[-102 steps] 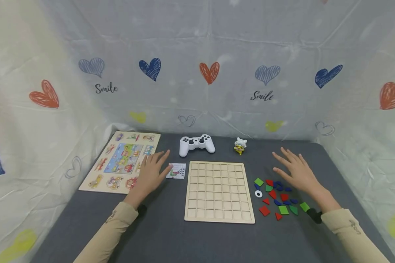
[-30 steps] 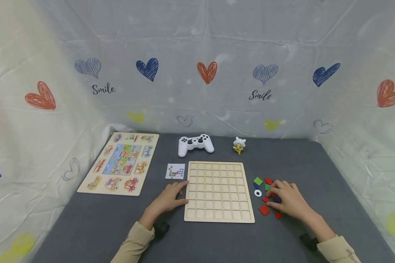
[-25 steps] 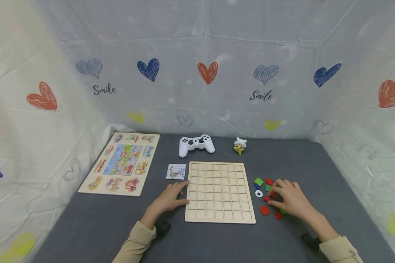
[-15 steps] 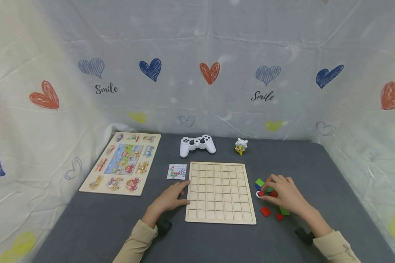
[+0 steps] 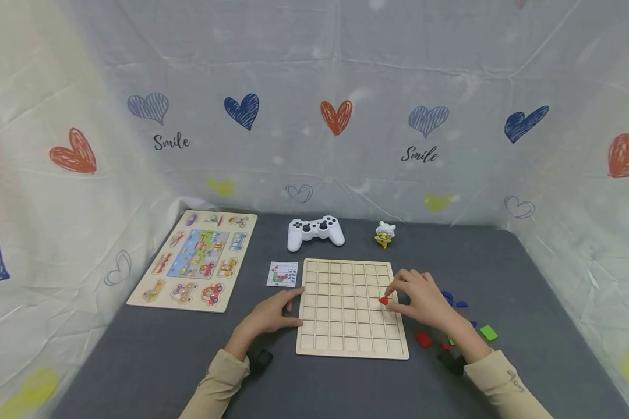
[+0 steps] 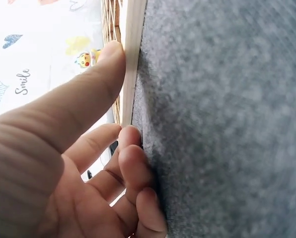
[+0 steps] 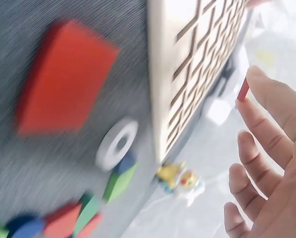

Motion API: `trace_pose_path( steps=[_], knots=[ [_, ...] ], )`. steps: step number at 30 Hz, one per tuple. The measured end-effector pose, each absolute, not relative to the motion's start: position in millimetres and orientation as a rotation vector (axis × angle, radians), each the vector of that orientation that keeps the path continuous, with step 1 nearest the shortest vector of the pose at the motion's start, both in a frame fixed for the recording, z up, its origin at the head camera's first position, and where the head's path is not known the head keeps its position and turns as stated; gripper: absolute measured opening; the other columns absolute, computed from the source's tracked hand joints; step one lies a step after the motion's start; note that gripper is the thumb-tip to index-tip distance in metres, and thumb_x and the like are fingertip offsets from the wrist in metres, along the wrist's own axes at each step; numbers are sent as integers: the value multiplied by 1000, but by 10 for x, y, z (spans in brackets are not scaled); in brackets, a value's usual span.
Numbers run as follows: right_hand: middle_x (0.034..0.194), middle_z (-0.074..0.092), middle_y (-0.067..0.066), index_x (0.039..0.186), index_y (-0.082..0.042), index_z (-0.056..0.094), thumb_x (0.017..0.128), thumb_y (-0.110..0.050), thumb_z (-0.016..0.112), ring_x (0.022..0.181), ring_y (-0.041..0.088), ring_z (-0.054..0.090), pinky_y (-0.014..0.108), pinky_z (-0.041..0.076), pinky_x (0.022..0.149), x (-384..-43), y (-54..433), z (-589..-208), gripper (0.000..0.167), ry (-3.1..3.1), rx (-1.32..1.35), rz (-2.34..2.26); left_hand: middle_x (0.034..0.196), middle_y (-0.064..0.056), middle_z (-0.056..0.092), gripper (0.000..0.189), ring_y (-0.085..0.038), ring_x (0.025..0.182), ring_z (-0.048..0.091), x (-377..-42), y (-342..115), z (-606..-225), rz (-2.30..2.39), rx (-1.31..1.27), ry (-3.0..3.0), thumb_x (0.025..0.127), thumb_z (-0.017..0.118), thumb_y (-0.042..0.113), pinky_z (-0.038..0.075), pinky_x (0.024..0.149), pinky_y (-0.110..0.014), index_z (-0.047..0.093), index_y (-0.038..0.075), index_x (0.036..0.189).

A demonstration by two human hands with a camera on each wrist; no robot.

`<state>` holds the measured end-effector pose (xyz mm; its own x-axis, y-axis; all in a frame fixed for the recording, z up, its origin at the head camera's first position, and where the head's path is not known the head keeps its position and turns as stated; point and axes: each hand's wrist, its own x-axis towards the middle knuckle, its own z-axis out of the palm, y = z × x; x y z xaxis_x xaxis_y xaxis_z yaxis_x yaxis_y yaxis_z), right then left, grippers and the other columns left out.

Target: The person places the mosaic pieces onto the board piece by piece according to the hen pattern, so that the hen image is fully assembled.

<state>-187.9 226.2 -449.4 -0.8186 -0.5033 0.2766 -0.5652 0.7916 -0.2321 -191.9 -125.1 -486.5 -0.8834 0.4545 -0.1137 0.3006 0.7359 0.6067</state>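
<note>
A small red triangular piece (image 5: 384, 300) is pinched between the thumb and index finger of my right hand (image 5: 418, 298), over the right part of a wooden grid board (image 5: 346, 308). In the right wrist view the red piece (image 7: 243, 91) appears edge-on at the fingertips. My left hand (image 5: 267, 314) rests at the board's left edge, thumb and index fingertip spread apart along it. The left wrist view has that thumb (image 6: 88, 96) against the board's rim (image 6: 133, 59). Right of the board lie a red square (image 5: 424, 339) and several red, blue and green pieces, partly hidden by my right hand and forearm.
A printed pattern card (image 5: 282, 274) lies left of the board. Behind stand a white game controller (image 5: 315, 231) and a small figurine (image 5: 385, 234). A vehicle picture puzzle (image 5: 191, 259) lies at the far left. A white ring (image 7: 117, 144) lies near the board's right side.
My right hand has come down to the loose pieces, taken the red triangle and moved left over the board. The left hand has gone from the picture puzzle to the board's left edge.
</note>
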Motion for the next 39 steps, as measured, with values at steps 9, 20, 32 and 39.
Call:
trace_pose_path(
  steps=[9,20,32,39],
  knots=[
    [86,54,-4,87,-29,68,74,-35,77,82,10,46,39,29,77,-1973,1862,-4506,17,-2791,889,523,81,1,45,71,-11,66,39,-1913,-1254,-4868,888,597,2689,76,76,32,31,61,-27,45,9,136],
    [86,56,-3,88,-26,70,74,-34,77,79,8,47,38,30,77,-2100,1541,-4545,18,-2781,921,565,81,0,45,70,-12,66,39,-1911,-1247,-4852,885,577,2688,77,75,31,30,62,-28,46,11,136],
    [87,55,-3,88,-24,70,75,-33,76,78,12,45,37,30,76,-2253,1275,-4555,17,-2770,891,599,81,0,46,70,-11,65,38,-1914,-1254,-4844,898,583,2675,77,75,31,30,61,-27,45,11,137],
    [87,54,-5,90,-24,70,76,-35,75,78,13,47,35,29,74,-2315,1138,-4577,18,-2794,878,611,80,1,45,71,-11,65,38,-1920,-1257,-4860,889,582,2676,77,75,32,30,61,-27,45,11,137]
  ],
)
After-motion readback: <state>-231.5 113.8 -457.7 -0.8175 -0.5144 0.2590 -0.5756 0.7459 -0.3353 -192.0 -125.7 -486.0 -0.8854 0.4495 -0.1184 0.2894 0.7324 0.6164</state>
